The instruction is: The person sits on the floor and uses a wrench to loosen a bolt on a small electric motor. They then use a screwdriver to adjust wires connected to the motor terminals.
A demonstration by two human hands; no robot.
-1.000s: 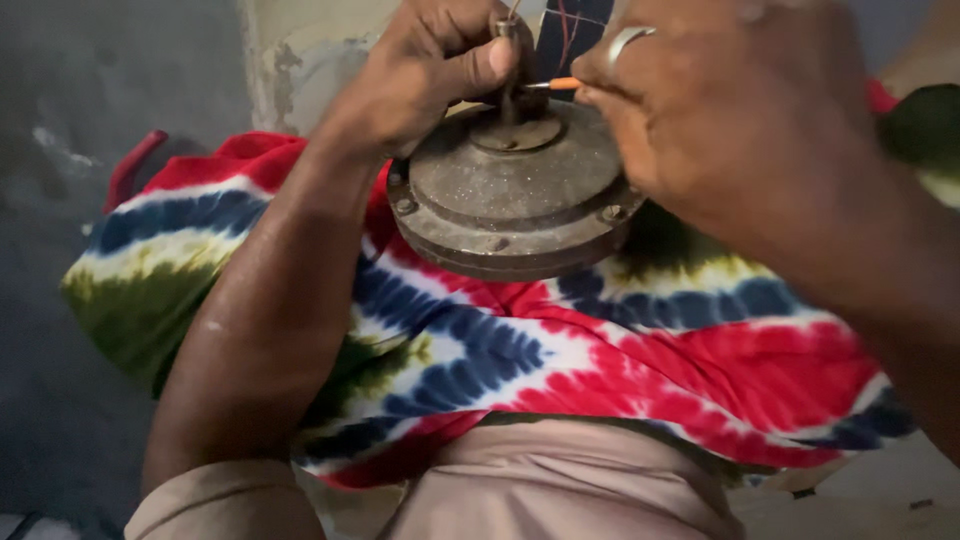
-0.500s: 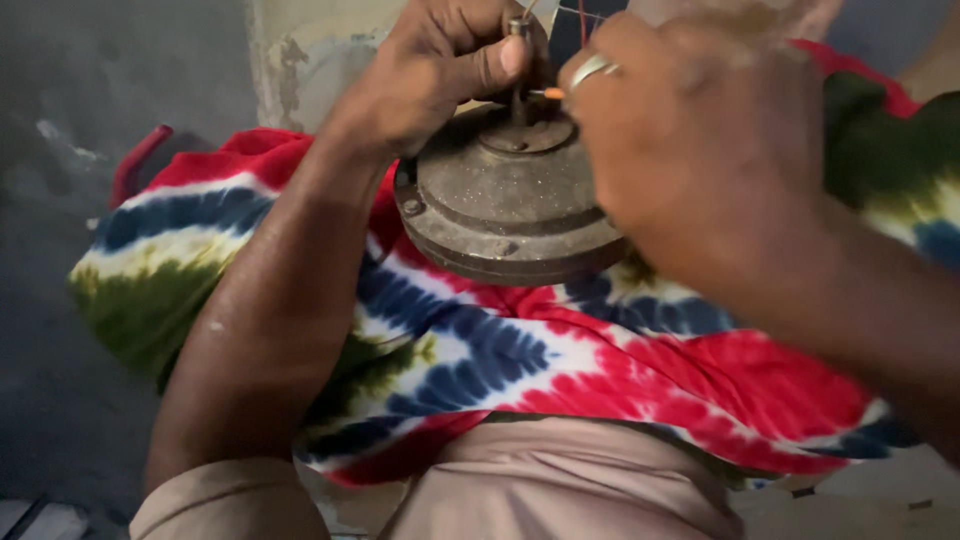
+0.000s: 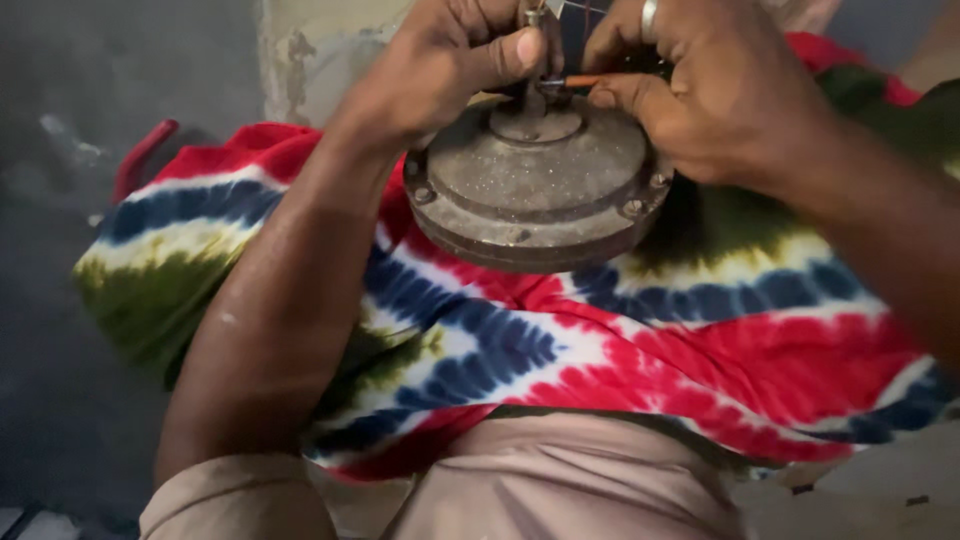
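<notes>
A round, dusty grey metal motor housing rests on a tie-dyed cloth over my lap. A short shaft stands up from its middle. My left hand closes around the top of that shaft, thumb pressed forward. My right hand, with a ring on one finger, pinches a thin orange wire beside the shaft. More thin wires run up past the top edge, where they are cut off from view.
The cloth is red, blue, white and green and drapes over both knees. A worn, peeling wall post stands behind the housing. Dark grey floor lies to the left, with a red curved object near the cloth's edge.
My right hand has drawn back to the right, uncovering the housing's top and the orange wire. The view has shifted slightly; my left hand keeps its hold on the shaft.
</notes>
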